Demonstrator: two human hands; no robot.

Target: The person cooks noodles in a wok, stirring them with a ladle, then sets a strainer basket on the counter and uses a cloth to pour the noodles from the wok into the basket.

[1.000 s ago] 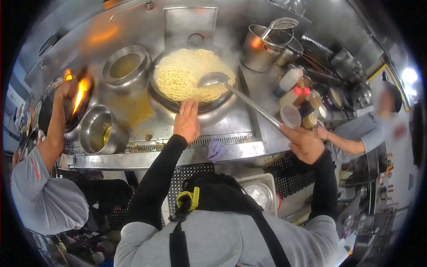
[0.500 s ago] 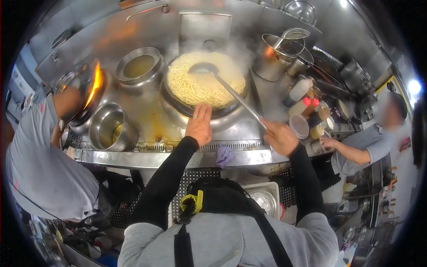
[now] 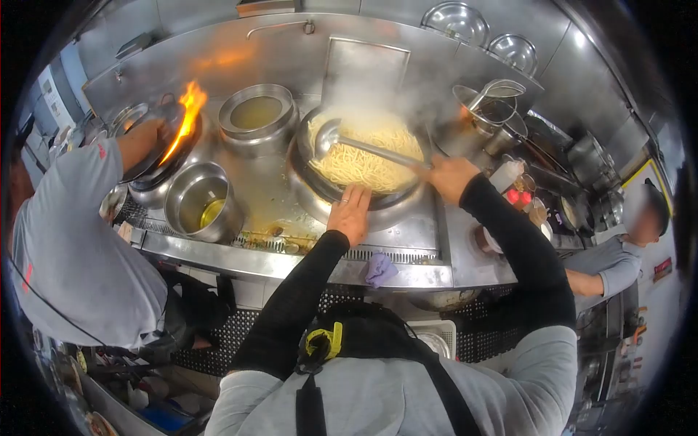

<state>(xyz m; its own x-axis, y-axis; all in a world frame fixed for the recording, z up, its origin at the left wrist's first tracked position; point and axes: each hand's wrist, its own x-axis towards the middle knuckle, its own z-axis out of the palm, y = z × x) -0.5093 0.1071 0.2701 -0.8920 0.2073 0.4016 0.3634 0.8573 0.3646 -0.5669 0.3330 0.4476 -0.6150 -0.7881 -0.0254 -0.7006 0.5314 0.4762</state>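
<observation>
My right hand (image 3: 451, 178) is closed around the handle of a long metal ladle (image 3: 378, 151). The ladle's bowl (image 3: 327, 138) rests at the left side of a wok (image 3: 309, 178) full of pale noodles (image 3: 363, 163). Steam rises off the noodles and blurs the far side. At the wok's near rim is my left hand (image 3: 350, 214), its fingers together and hooked over the edge; their tips are partly hidden. Black sleeves cover both my forearms.
Left of me, a co-worker (image 3: 87, 240) works at a flaming wok (image 3: 149, 163). Between us stand a pot of liquid (image 3: 254, 120) and a pot with yellow oil (image 3: 200, 203). A purple cloth (image 3: 380, 269) lies on the front edge. Sauce bottles (image 3: 507, 174) and another person (image 3: 618, 254) are right.
My right hand has moved up and inward, swinging the ladle's handle across the noodles, its bowl now at the wok's left side. My left hand stays at the rim. The view has shifted.
</observation>
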